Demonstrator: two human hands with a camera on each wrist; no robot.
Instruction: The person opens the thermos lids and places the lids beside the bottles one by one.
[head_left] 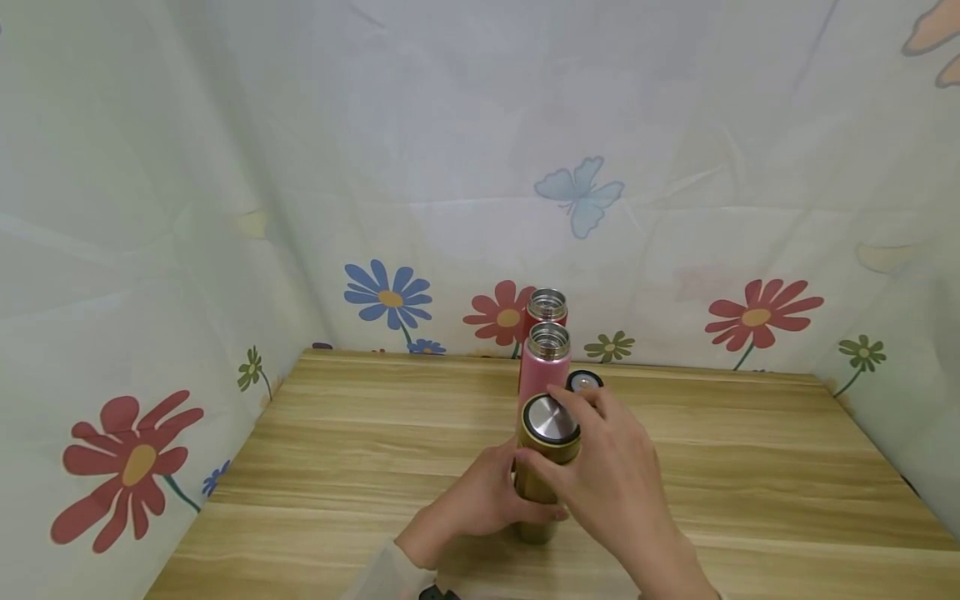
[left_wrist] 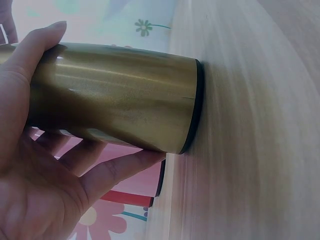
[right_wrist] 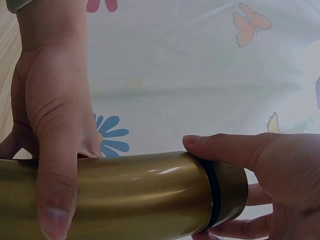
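Note:
A gold thermos (head_left: 534, 485) stands upright on the table, its black base showing in the left wrist view. Its lid (head_left: 552, 418) has a brushed silver top, and a dark band runs below it. My left hand (head_left: 483, 496) grips the body from the left, thumb across the front. From the right, my right hand (head_left: 618, 475) holds the lid between thumb and fingers. Close behind is a pink thermos (head_left: 542, 375) with an uncovered steel mouth. Farther back stands a red thermos (head_left: 546, 308), its mouth uncovered too.
A round black-rimmed lid (head_left: 584, 382) shows just beyond my right hand, partly covered by it. The wood-grain table (head_left: 375, 433) ends at a pale cloth backdrop (head_left: 450, 167) printed with flowers and butterflies, which also closes off both sides.

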